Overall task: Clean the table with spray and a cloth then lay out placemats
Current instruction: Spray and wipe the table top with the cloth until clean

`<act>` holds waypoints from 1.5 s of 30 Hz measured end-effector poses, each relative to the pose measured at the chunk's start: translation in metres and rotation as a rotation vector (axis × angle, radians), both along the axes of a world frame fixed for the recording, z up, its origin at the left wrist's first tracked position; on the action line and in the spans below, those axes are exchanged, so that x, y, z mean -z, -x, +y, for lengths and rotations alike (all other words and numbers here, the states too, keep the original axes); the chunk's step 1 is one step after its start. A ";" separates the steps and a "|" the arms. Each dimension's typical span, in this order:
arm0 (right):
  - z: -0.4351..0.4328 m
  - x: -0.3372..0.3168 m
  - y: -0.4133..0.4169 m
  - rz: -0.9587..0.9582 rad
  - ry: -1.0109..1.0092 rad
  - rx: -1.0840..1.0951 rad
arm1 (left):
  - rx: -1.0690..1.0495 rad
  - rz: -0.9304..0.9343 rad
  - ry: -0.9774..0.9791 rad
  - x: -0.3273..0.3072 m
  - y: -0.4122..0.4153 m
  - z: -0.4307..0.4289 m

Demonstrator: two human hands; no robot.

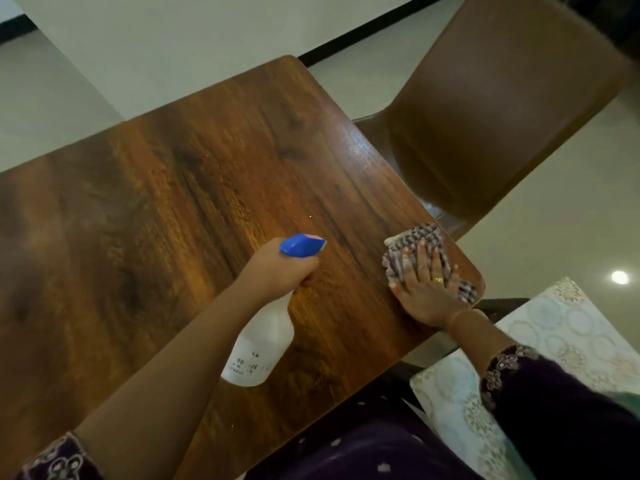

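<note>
A dark wooden table fills most of the view. My left hand grips the neck of a white spray bottle with a blue nozzle that points right, across the tabletop. My right hand lies flat with fingers spread on a checked purple and white cloth, pressing it onto the table near the right corner.
A brown chair stands beyond the table's right edge. A pale patterned placemat lies on a seat at the lower right, below the table corner. Pale tiled floor surrounds the table.
</note>
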State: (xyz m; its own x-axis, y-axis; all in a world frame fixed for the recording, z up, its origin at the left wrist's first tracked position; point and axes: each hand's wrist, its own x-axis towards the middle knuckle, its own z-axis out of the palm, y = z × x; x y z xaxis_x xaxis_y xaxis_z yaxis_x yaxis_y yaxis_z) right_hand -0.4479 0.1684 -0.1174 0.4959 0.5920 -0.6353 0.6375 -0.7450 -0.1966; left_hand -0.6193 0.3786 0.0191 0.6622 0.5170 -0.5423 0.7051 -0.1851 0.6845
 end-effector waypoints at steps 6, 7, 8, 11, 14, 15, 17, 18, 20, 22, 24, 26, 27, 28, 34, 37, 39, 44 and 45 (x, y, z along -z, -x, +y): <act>-0.004 -0.004 0.112 -0.080 -0.159 -0.310 | -0.015 0.005 -0.035 -0.012 0.036 -0.003; -0.008 -0.005 0.120 -0.119 -0.175 -0.339 | -0.020 0.001 -0.041 -0.015 0.040 -0.003; -0.011 -0.006 0.119 -0.158 -0.188 -0.338 | -0.030 0.000 -0.042 -0.017 0.044 -0.002; -0.011 -0.007 0.085 -0.220 -0.172 -0.195 | -0.083 0.003 -0.041 -0.021 0.054 0.003; 0.013 -0.006 0.030 -0.199 -0.137 0.059 | -0.155 0.003 -0.023 -0.025 0.064 0.009; 0.025 -0.007 0.015 -0.172 -0.120 0.116 | -0.167 0.000 -0.019 -0.026 0.066 0.011; 0.053 -0.008 -0.003 -0.129 -0.080 0.171 | -0.192 -0.015 -0.020 -0.027 0.071 0.016; 0.069 -0.008 -0.008 -0.118 -0.066 0.185 | -0.197 -0.020 -0.021 -0.027 0.074 0.020; 0.098 -0.010 -0.014 -0.110 -0.044 0.214 | -0.184 -0.019 -0.030 -0.025 0.079 0.026; 0.128 -0.012 -0.018 -0.100 -0.028 0.221 | -0.194 -0.010 -0.036 -0.022 0.085 0.033; 0.153 -0.015 -0.019 -0.065 -0.041 0.193 | -0.231 -0.005 -0.041 -0.019 0.091 0.039; 0.175 -0.017 -0.014 -0.043 -0.083 0.126 | -0.267 -0.011 -0.067 -0.018 0.097 0.043; 0.183 -0.017 -0.008 -0.042 -0.113 0.077 | -0.271 -0.016 -0.075 -0.018 0.099 0.044; 0.191 -0.017 0.000 -0.048 -0.149 0.013 | -0.263 -0.021 -0.077 -0.019 0.102 0.045; 0.188 -0.014 0.103 -0.057 -0.380 -0.510 | -0.240 -0.049 -0.103 -0.023 0.119 0.049; 0.155 -0.012 0.165 -0.033 -0.451 -0.691 | -0.263 -0.054 -0.080 -0.026 0.129 0.043; 0.122 -0.008 0.191 -0.009 -0.489 -0.763 | -0.254 -0.040 -0.075 -0.027 0.138 0.038; 0.035 -0.002 0.180 -0.163 -0.491 -0.737 | -0.240 0.003 -0.072 -0.026 0.168 0.029; 0.024 -0.004 0.167 -0.191 -0.449 -0.674 | -0.242 0.008 -0.072 -0.024 0.174 0.027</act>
